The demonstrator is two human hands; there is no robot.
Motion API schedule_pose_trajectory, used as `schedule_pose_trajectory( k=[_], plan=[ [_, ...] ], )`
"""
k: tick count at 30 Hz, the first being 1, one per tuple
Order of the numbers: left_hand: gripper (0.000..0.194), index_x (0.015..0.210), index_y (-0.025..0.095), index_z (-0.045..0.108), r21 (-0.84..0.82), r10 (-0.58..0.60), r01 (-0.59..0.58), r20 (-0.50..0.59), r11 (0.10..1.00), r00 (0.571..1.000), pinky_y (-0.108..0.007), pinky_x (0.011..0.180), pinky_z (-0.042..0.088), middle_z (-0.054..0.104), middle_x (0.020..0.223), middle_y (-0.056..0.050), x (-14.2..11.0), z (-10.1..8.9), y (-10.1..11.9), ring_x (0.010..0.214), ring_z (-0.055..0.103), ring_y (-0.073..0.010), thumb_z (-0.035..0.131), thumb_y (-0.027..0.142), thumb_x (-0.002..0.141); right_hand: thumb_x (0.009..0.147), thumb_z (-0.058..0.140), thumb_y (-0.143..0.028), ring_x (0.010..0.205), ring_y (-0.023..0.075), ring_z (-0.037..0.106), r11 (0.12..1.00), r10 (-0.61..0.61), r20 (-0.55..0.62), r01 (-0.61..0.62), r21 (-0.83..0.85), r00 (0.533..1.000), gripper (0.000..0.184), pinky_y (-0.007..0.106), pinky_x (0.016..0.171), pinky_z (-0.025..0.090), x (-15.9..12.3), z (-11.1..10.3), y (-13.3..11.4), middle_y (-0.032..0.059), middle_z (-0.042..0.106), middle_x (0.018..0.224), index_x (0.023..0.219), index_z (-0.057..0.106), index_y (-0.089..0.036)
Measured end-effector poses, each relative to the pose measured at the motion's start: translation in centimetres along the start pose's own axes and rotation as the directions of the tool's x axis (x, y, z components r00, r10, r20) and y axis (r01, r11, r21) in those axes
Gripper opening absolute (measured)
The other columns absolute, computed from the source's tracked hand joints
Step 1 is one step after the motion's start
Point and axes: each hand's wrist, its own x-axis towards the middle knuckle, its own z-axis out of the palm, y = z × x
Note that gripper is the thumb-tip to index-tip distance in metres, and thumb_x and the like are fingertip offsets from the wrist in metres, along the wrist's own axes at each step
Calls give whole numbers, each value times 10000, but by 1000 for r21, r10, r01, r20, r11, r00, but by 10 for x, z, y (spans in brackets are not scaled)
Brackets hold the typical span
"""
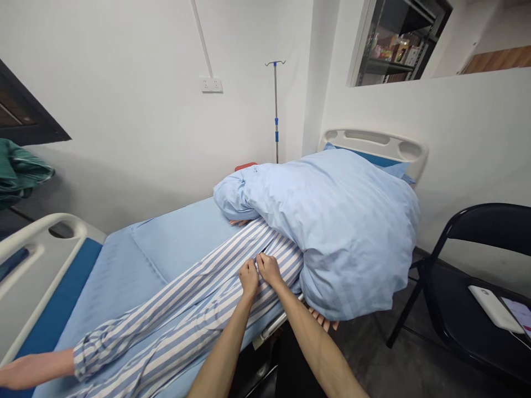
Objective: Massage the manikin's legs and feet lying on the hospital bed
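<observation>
Plainly, the left hand (pixel 249 272) and right hand (pixel 269 267) sit side by side on the striped trousers (pixel 186 284), fingers curled tight and seemingly pinching the cloth, though the knuckles hide how much. Those trousers lie along the blue bed sheet (pixel 153 246), their upper end running under a puffy quilt (pixel 340 221); a bare ankle (pixel 52 365) shows beyond one cuff (pixel 80 356)

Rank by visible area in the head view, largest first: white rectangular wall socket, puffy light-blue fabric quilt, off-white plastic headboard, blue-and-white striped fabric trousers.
1. Light-blue quilt
2. Striped trousers, partly under the quilt and cut by the frame
3. Off-white headboard, partly covered
4. White wall socket
</observation>
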Motion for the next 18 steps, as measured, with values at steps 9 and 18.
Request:
schedule_pose_trajectory(
  k=[9,18],
  plan=[
    [371,572,218,440,113,5,-8,23,994,1000,-278,647,334,535,584,-20,3,14,2,611,502,-162,432,209,942,1054,332,-309,674,156,588,989,74,-92,-61,136,993,439,250,644,308,2,8,6,35,678,693,756,638,-208],
    [329,606,213,488,111,25,-30,43,993,999,-272,646,324,612,632,-44,1,14,-11,616,524,-166,463,222,934,1036,433,-285,642,153,565,1000,-24,13,24,15,1000,372,271,638,280,14,-12,-8,29,692,704,762,671,-209]
  ],
)
